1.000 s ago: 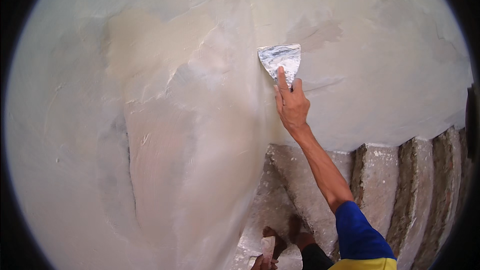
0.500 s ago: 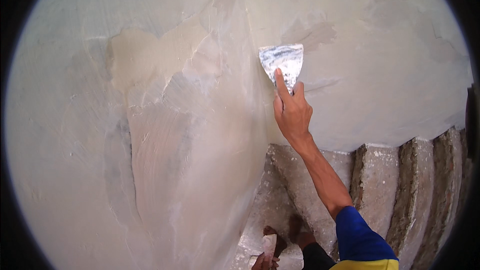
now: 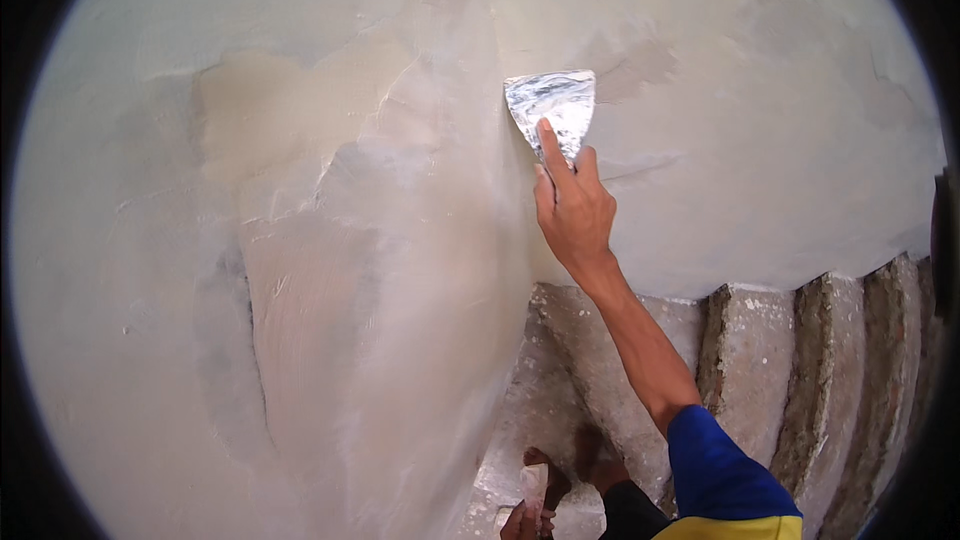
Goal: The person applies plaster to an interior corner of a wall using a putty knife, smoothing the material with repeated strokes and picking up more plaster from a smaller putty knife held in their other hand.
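Observation:
My right hand [image 3: 580, 210] grips a wide putty knife [image 3: 553, 105], its forefinger stretched along the back of the blade. The shiny metal blade is streaked with pale filler and lies at the wall [image 3: 780, 160], just right of the inner corner. Down at the lower edge, my left hand [image 3: 515, 522] is partly in view and closed on a small pale flat-bladed tool [image 3: 535, 485]. Its handle is hidden, so I cannot tell its exact kind. Smeared filler patches [image 3: 265, 105] in beige and grey cover the left wall.
Worn concrete steps [image 3: 755, 340] run along the foot of the right wall, spattered with white. My bare feet [image 3: 590, 450] stand on the floor at the bottom of them. A dark upright edge [image 3: 942, 240] shows at the far right.
My right hand has moved the putty knife a little up and to the left along the wall. My left hand stays low with the pale tool.

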Demonstrator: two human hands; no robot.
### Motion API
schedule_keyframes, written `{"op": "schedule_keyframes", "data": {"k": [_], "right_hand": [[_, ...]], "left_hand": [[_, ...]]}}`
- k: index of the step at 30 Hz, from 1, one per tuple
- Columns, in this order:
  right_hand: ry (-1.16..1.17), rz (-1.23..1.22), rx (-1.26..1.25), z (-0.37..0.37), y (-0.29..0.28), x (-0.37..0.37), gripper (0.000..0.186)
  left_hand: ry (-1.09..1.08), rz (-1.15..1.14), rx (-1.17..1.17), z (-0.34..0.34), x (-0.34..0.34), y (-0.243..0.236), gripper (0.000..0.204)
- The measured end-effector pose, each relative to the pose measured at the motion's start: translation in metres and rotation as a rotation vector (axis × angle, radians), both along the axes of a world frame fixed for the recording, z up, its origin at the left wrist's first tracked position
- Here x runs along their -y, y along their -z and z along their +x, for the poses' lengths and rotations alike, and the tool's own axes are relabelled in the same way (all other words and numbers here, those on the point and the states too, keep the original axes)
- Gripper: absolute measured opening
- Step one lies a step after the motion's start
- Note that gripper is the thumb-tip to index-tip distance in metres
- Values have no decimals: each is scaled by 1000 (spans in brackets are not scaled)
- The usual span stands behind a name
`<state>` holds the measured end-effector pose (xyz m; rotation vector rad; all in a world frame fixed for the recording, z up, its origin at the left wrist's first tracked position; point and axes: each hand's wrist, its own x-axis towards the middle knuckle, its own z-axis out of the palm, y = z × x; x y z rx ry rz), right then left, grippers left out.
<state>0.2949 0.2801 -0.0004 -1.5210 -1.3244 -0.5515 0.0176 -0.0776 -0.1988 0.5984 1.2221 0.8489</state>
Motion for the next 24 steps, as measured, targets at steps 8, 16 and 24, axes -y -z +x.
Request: {"op": "schedule_keyframes", "data": {"k": [8, 16, 24], "right_hand": [[47, -409, 50, 14, 74, 29, 67], [56, -554, 934, 72, -40, 44, 64], [165, -680, 962, 62, -53, 32, 62]], "left_hand": [[-34, -55, -61, -10, 10, 29, 28], [-23, -76, -28, -4, 0, 18, 31], [244, 161, -213, -15, -9, 58, 40]]}}
